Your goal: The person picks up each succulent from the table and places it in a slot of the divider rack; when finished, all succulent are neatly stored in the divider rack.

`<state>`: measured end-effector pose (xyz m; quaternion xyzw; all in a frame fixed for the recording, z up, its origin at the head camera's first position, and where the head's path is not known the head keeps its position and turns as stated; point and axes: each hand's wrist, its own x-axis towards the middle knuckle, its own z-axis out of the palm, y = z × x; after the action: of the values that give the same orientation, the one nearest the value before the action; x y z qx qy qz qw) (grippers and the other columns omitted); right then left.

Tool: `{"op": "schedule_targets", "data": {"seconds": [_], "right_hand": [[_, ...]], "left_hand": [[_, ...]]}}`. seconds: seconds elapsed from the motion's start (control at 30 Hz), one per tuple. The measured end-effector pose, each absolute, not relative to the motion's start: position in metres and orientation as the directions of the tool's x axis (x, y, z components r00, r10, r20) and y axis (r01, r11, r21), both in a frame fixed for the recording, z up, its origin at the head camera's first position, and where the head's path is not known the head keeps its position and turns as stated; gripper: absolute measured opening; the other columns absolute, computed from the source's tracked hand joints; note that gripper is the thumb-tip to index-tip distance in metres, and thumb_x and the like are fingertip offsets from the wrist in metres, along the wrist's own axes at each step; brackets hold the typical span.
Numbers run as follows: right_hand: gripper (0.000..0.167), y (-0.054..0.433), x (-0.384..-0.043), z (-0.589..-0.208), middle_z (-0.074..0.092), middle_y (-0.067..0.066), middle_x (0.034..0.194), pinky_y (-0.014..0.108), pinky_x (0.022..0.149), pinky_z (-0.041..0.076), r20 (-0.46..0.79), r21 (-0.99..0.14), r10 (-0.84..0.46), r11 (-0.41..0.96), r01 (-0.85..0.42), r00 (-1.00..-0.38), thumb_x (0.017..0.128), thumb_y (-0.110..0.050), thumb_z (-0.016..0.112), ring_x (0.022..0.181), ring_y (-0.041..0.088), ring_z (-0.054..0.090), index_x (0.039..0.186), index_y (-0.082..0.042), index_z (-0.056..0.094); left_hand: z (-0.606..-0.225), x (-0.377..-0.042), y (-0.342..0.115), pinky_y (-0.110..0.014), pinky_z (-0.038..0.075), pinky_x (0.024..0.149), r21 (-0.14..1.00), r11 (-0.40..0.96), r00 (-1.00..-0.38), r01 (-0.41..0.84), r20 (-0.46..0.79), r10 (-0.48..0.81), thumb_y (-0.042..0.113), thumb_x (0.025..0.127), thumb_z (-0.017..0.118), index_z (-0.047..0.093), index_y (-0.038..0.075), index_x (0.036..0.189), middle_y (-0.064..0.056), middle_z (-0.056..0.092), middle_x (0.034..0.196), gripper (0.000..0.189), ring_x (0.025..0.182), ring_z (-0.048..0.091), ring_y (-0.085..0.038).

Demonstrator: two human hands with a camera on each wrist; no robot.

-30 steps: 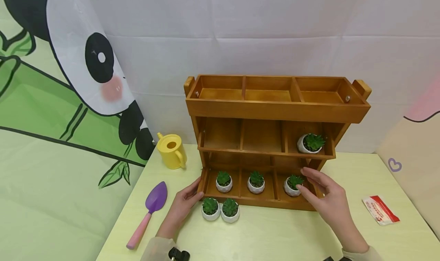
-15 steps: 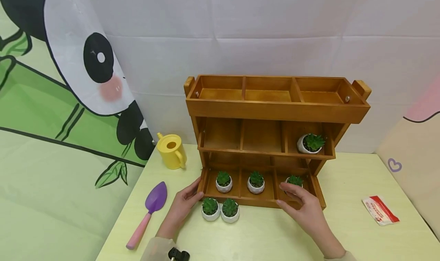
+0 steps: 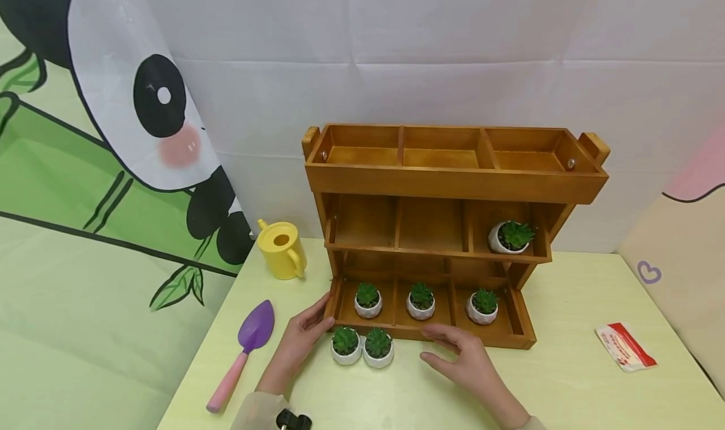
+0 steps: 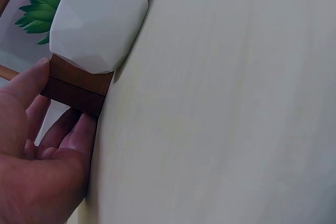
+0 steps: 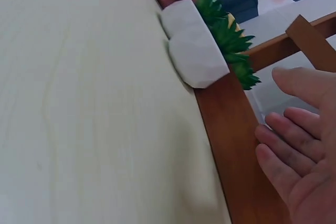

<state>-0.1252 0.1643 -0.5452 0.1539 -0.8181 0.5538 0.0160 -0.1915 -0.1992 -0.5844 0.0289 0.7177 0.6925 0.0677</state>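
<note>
My left hand (image 3: 301, 339) holds the lower left front corner of a brown three-tier wooden shelf (image 3: 455, 184); in the left wrist view the thumb lies on its front and the fingers curl along its side. My right hand (image 3: 461, 361) is empty, fingers apart, in front of the bottom tier. Two small potted succulents, a left one (image 3: 345, 345) and a right one (image 3: 378, 348), stand side by side on the table before the shelf. Three more, left (image 3: 368, 300), middle (image 3: 421, 301) and right (image 3: 482, 306), fill the bottom compartments. Another potted succulent (image 3: 511, 237) sits in the middle tier's right compartment.
A yellow watering can (image 3: 281, 250) stands left of the shelf. Nearer the front lies a purple trowel (image 3: 255, 329) with a pink handle. On the right side of the table (image 3: 578, 304) is a red and white packet (image 3: 625, 347). A pale cloth hangs behind.
My right hand has left the succulent in the bottom right compartment and moved left and toward me, nearer the two front pots. The left hand stays at the shelf corner.
</note>
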Motion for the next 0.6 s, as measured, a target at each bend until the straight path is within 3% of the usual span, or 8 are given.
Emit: {"op": "schedule_targets", "data": {"seconds": [0.13,0.37,0.6], "right_hand": [[0.042,0.154,-0.125,-0.553,0.074,0.002,0.121,0.045,0.099,0.057,0.189,-0.902,-0.264,0.333,-0.274,-0.946,0.088,-0.022,0.087,0.113,0.030,0.070,0.126,-0.011,0.073],[0.043,0.136,-0.127,-0.562,0.073,0.013,0.123,0.044,0.100,0.057,0.216,-0.910,-0.314,0.278,-0.307,-0.925,0.090,-0.020,0.086,0.115,0.030,0.069,0.128,-0.006,0.072],[0.050,0.119,-0.127,-0.569,0.070,0.009,0.131,0.039,0.105,0.053,0.172,-0.930,-0.324,0.258,-0.262,-0.930,0.089,-0.022,0.087,0.123,0.025,0.065,0.133,-0.005,0.070]], "left_hand": [[-0.583,-0.191,-0.199,-0.031,0.043,0.112,0.998,0.045,-0.989,-0.052,-0.058,0.137,0.011,0.101,0.071,0.053,0.021,0.156,-0.005,0.042,0.162,0.058,0.149,0.038,-0.027],[-0.582,-0.190,-0.199,-0.031,0.043,0.112,0.998,0.040,-0.988,-0.053,-0.058,0.144,0.012,0.102,0.070,0.052,0.021,0.156,-0.005,0.042,0.163,0.058,0.149,0.039,-0.027],[-0.583,-0.191,-0.199,-0.030,0.043,0.112,0.997,0.061,-0.989,-0.054,-0.062,0.137,0.011,0.102,0.070,0.052,0.021,0.156,-0.005,0.042,0.162,0.058,0.149,0.039,-0.027]]}}
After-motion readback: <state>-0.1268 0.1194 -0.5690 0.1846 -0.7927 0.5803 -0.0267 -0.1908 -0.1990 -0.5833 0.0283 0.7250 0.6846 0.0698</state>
